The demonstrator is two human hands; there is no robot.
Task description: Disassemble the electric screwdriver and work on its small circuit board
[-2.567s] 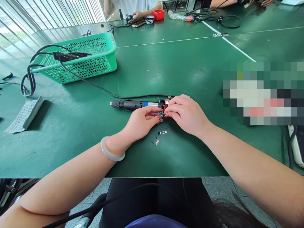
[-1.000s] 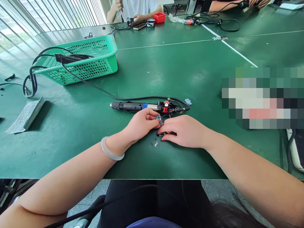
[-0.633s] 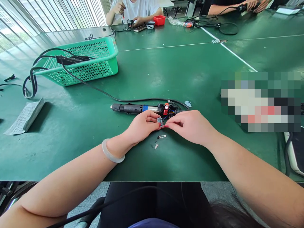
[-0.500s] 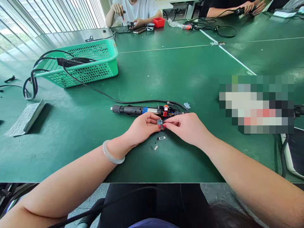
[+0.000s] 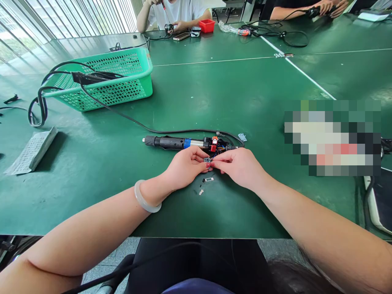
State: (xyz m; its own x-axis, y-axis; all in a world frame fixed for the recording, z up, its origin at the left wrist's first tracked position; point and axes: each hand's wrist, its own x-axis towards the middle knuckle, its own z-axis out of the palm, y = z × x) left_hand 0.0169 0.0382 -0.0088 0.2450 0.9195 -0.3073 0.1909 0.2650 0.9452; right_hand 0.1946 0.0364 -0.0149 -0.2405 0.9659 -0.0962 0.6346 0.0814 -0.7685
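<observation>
Between the fingertips of both hands is a small grey-blue plastic part (image 5: 207,160), partly covered by the fingers. My left hand (image 5: 188,166) is closed on its left side, and my right hand (image 5: 240,166) pinches it from the right. Just beyond my fingers lies an opened electric screwdriver (image 5: 167,142), black with a blue band, its wires and a red piece (image 5: 214,143) exposed at the right end. A little metal plate (image 5: 209,179) and other tiny pieces (image 5: 201,192) lie on the table nearer to me. Another grey-blue part (image 5: 241,137) rests beyond my right hand.
A green basket (image 5: 143,83) with black cables (image 5: 98,76) stands at the left back. A folded paper pad (image 5: 35,151) lies on the left. Across the table, one person holds a screwdriver near a red box (image 5: 206,25); another holds a black object. A pixelated area covers the right.
My fingers have closed further over the small grey-blue part, so less of it shows. The right hand has shifted slightly. Across the table, a person's hand with a screwdriver has risen.
</observation>
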